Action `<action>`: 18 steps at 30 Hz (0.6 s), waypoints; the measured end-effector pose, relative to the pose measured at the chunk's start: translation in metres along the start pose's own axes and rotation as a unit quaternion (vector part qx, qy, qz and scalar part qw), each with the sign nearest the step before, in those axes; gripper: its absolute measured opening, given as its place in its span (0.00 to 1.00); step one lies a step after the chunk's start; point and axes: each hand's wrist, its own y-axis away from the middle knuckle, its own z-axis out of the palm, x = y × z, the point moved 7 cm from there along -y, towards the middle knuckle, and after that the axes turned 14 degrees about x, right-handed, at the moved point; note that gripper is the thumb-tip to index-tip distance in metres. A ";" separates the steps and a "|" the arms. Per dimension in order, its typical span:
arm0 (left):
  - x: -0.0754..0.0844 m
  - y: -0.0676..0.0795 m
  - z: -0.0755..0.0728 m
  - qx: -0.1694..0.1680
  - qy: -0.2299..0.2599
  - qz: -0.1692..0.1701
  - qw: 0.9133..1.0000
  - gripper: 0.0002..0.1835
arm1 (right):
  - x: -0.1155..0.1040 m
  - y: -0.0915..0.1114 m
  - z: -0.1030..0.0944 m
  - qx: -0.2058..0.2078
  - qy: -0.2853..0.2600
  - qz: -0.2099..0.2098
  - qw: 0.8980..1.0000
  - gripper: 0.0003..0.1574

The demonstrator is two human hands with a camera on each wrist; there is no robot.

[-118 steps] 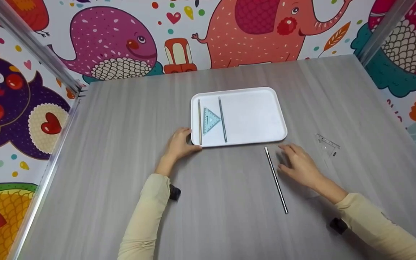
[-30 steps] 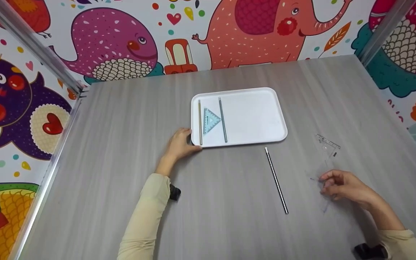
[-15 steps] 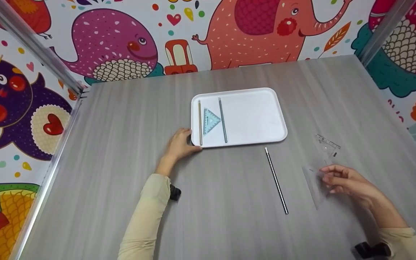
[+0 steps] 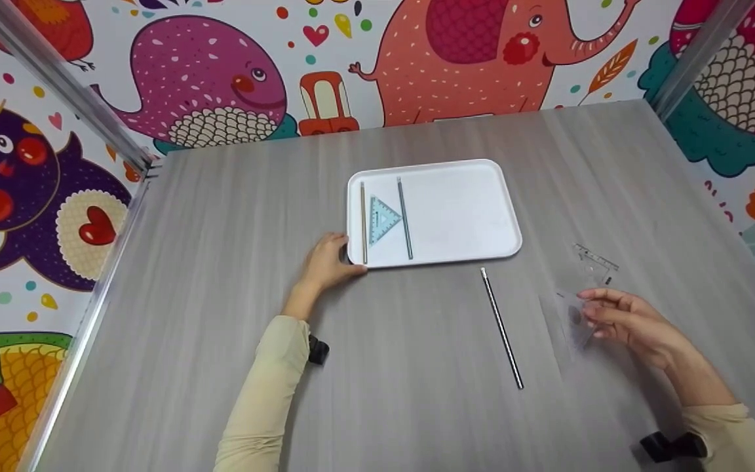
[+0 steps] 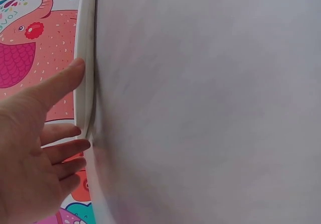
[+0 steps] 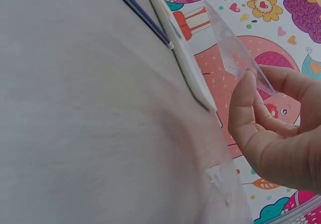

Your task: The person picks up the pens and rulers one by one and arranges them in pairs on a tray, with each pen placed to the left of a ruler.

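Near the right edge of the grey surface, the right hand pinches a clear set square between thumb and forefinger, holding it tilted and raised off the surface, with the other fingers loosely bent. Just beyond that hand, toward the same edge, a second clear set square lies flat, its ruled side showing best. Left of the raised piece, a dark shiny pencil lies on the surface, one end just short of the white tray's near edge and the other pointing toward the surface's near edge. The left hand holds the tray by its near left corner, thumb against the near edge and forefinger along the left edge; the left wrist view shows its remaining fingers slightly apart. Along the tray's left edge lies a gold pencil, with a blue set square just beside it, its point reaching a teal pencil. Behind the surface's far edge rises a wall printed with cartoon animals.
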 end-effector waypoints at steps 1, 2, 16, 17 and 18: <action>0.000 0.000 0.000 0.001 -0.001 0.001 1.000 0.36 | -0.001 0.000 0.001 -0.001 -0.001 0.000 1.000 0.15; 0.000 0.000 0.000 0.002 -0.001 0.002 1.000 0.36 | -0.001 -0.001 0.002 0.003 0.001 0.001 1.000 0.15; -0.001 0.000 0.000 0.004 0.006 0.000 1.000 0.37 | 0.003 -0.008 0.012 -0.004 -0.008 0.008 1.000 0.17; 0.000 0.000 0.000 0.003 0.006 0.001 1.000 0.37 | 0.003 -0.009 0.013 -0.006 -0.008 0.009 1.000 0.17; 0.000 0.000 0.000 0.001 0.006 0.000 1.000 0.37 | 0.004 -0.010 0.014 -0.007 -0.009 0.011 1.000 0.17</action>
